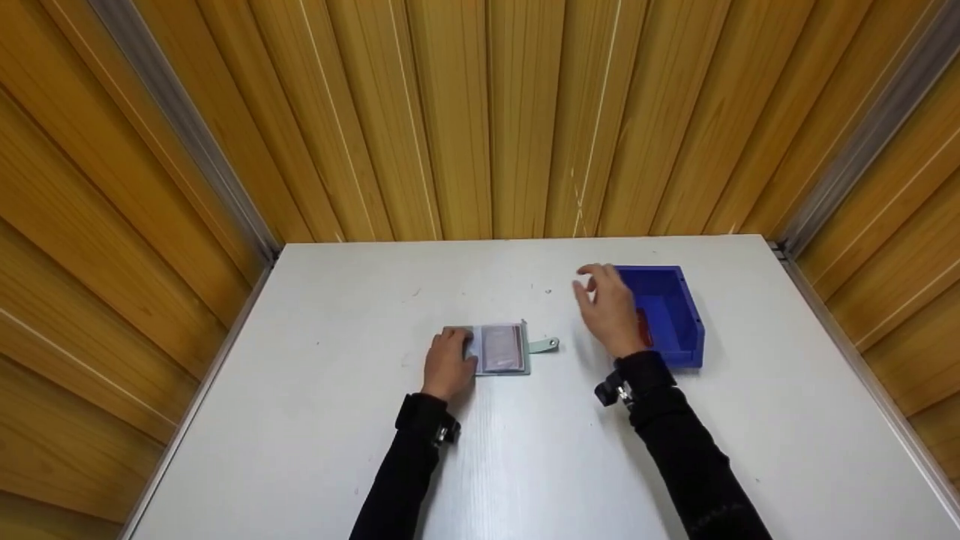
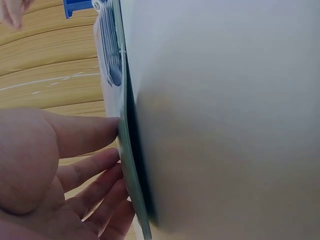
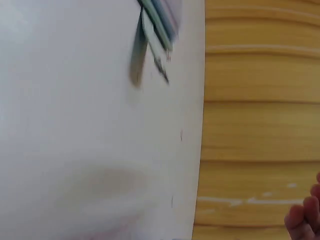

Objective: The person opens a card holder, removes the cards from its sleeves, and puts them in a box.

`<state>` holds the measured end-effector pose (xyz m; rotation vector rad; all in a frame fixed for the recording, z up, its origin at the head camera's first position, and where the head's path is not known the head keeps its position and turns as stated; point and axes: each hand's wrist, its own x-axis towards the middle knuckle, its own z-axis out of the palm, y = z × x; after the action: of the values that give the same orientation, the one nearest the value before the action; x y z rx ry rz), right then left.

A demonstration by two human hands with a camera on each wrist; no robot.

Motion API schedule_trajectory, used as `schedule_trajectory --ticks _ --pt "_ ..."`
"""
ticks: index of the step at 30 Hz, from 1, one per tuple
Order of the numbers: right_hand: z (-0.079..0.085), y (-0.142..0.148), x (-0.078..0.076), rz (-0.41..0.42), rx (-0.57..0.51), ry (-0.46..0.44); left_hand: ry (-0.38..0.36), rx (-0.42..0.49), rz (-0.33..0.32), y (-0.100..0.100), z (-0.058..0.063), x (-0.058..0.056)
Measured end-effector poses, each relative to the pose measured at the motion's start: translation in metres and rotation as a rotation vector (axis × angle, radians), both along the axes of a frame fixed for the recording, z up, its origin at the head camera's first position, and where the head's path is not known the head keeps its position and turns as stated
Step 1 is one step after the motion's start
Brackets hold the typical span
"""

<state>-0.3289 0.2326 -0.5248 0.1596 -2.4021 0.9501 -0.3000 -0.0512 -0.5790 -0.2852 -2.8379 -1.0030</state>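
A small pale-green card holder [image 1: 504, 349] lies spread on the white table, its clear sleeves showing and its snap strap [image 1: 544, 346] sticking out to the right. On its left cover rests my left hand [image 1: 448, 364]. In the left wrist view, the thumb and fingertips of that hand [image 2: 87, 165] touch the cover [image 2: 129, 150], which bows slightly off the table. My right hand [image 1: 609, 309] is raised beside the blue bin [image 1: 691, 330], fingers loosely bent and holding nothing. Part of a red item [image 1: 643, 327] shows in the bin behind the right wrist.
The white table [image 1: 337, 450] carries the card holder and the bin. Yellow wood-look panels [image 1: 450, 120] stand behind it and on both sides, with metal posts [image 1: 195, 127] at the corners.
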Motion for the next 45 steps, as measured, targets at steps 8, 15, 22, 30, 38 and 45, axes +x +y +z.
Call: schedule_trajectory --ticks 8,15,22,30,38,45 --pt "-0.034 -0.053 0.010 0.316 0.333 -0.435 0.023 0.007 -0.010 0.005 -0.005 0.001" --pt "-0.053 -0.059 0.020 0.322 0.423 -0.490 0.008 0.009 -0.010 0.008 -0.006 0.002" --pt "-0.054 -0.064 0.022 0.348 0.344 -0.374 0.041 0.004 -0.020 0.006 -0.006 0.005" --pt "-0.054 -0.075 0.017 0.349 0.070 -0.327 0.012 0.043 -0.019 0.006 -0.005 0.004" --pt "-0.052 -0.083 0.019 0.477 0.022 -0.360 -0.100 0.217 0.050 0.005 0.000 -0.004" --pt "-0.055 -0.096 0.028 0.578 0.324 -0.352 -0.047 0.222 0.028 0.001 -0.004 -0.005"
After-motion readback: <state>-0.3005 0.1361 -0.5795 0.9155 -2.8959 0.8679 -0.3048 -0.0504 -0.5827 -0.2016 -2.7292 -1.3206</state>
